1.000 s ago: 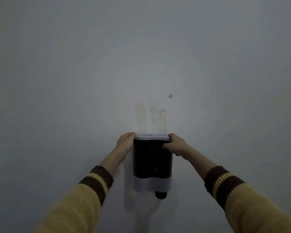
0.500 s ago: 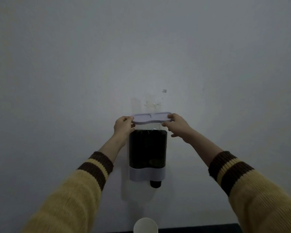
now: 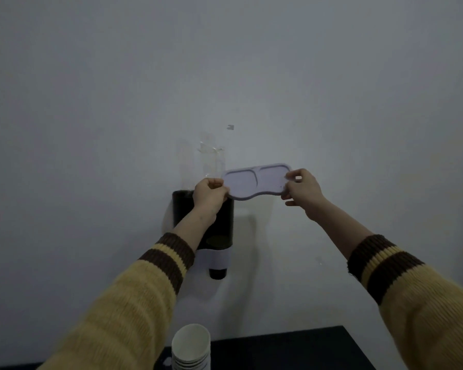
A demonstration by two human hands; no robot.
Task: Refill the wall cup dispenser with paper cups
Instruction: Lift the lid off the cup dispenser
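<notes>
The dark cup dispenser [image 3: 225,222] hangs on the wall with a white band at its bottom and a dark cup end poking out below. Its pale, two-lobed lid [image 3: 257,181] is off, held up and to the right of the dispenser's top, tilted so one flat face shows. My left hand [image 3: 209,194] pinches the lid's left end and my right hand [image 3: 301,189] grips its right end. My left forearm hides part of the dispenser's front. A stack of white paper cups [image 3: 191,348] stands at the bottom of the view.
A dark tabletop [image 3: 292,348] runs along the bottom against the plain grey wall [image 3: 91,129]. Strips of clear tape [image 3: 211,156] stick to the wall just above the dispenser.
The lid came off the dispenser's top, rose, then moved right and tilted toward me, both hands still on it. The view dropped, bringing the cup stack and tabletop in.
</notes>
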